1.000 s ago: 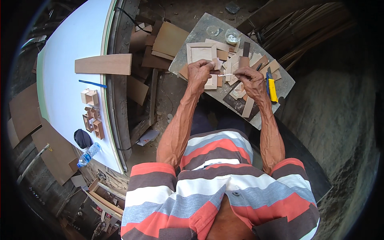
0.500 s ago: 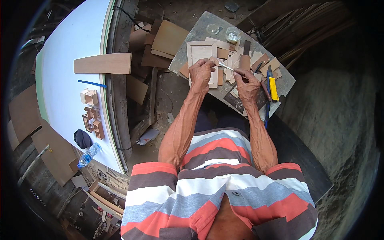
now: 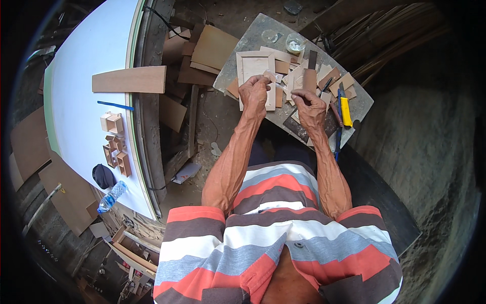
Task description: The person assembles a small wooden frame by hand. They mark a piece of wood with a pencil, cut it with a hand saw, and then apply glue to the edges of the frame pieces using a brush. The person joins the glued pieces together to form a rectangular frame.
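My left hand [image 3: 254,92] is closed in a pinch on a small thin wood piece [image 3: 270,76], above a pale rectangular wooden frame [image 3: 242,76] lying on the work table. To its right my right hand [image 3: 310,105] is also pinched, on a thin stick that hardly shows now. A gap separates the two hands. Several small wood offcuts [image 3: 294,78] lie beyond and between them. A brown-handled flat tool [image 3: 309,80] rests just past my right fingers. Right of that hand lies a yellow and black cutter knife [image 3: 346,112].
A clear cup with white stuff [image 3: 295,43] stands at the far side of the grey table [image 3: 251,38]. On the white board [image 3: 76,96] at left are a wood plank [image 3: 129,80], small wooden boxes [image 3: 112,122], a dark cap [image 3: 104,176] and a plastic bottle [image 3: 112,196].
The thin white-tipped stick in my right hand, earlier reaching to the piece in my left, no longer shows at that piece. My right fingers have moved slightly left and down; my left hand barely moved.
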